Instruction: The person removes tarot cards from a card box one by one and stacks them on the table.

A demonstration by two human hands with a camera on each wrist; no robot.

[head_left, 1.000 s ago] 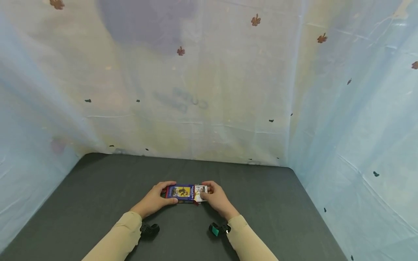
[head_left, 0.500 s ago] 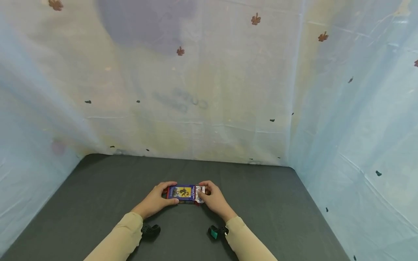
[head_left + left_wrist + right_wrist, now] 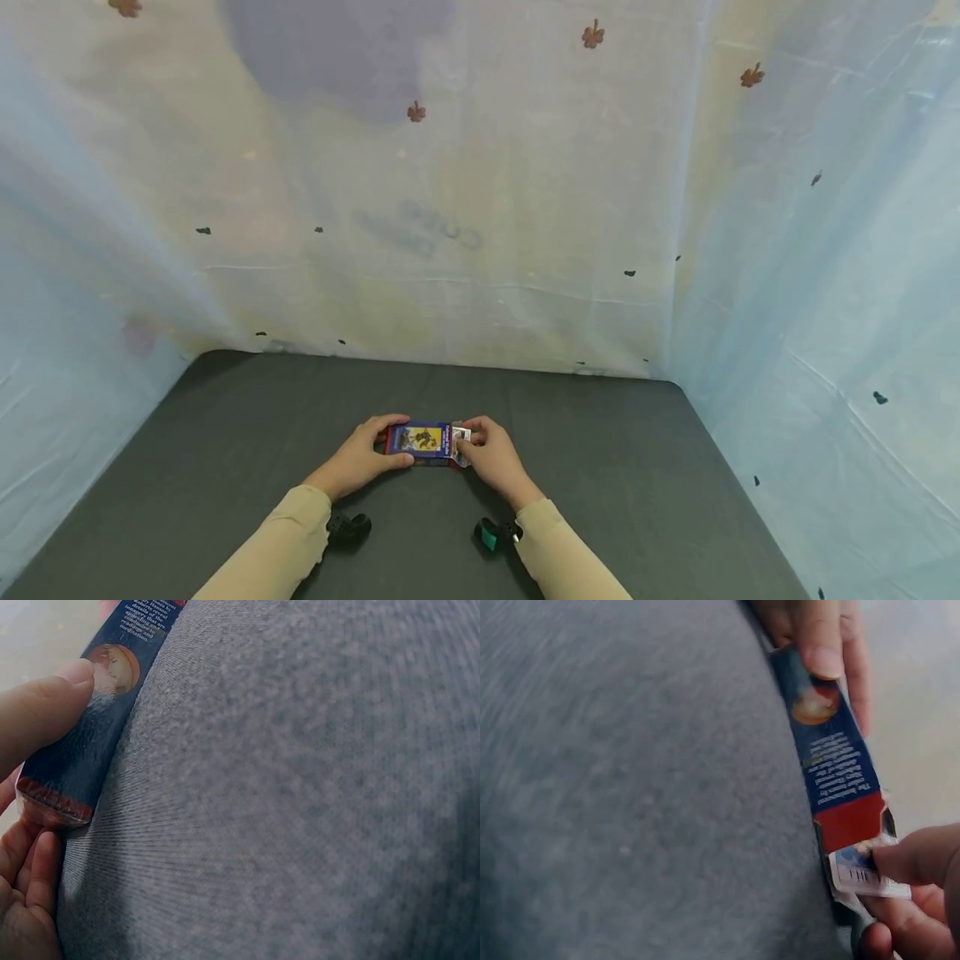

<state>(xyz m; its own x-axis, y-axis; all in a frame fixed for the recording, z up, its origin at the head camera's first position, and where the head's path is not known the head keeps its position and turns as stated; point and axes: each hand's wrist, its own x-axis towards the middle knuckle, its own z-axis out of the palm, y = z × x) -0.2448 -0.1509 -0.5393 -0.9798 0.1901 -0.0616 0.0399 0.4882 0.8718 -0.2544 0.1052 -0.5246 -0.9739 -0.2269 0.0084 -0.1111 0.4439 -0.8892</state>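
A blue and red card box with a yellow picture lies just above the table. My left hand grips its left end, thumb on the near long side and fingers at the far side. In the left wrist view that thumb presses the dark blue side. White-edged picture cards stick a short way out of the box's open right end, past its red edge. My right hand pinches these cards between thumb and fingers. How many cards there are is hidden.
A dark grey cloth-covered table lies under both hands. Pale plastic sheeting with leaf marks hangs behind it and at both sides. A black strap sits at the left wrist, another strap at the right.
The cards have slid further left into the box, so less of them shows. My right hand has moved left with them. The left hand keeps its grip on the box.
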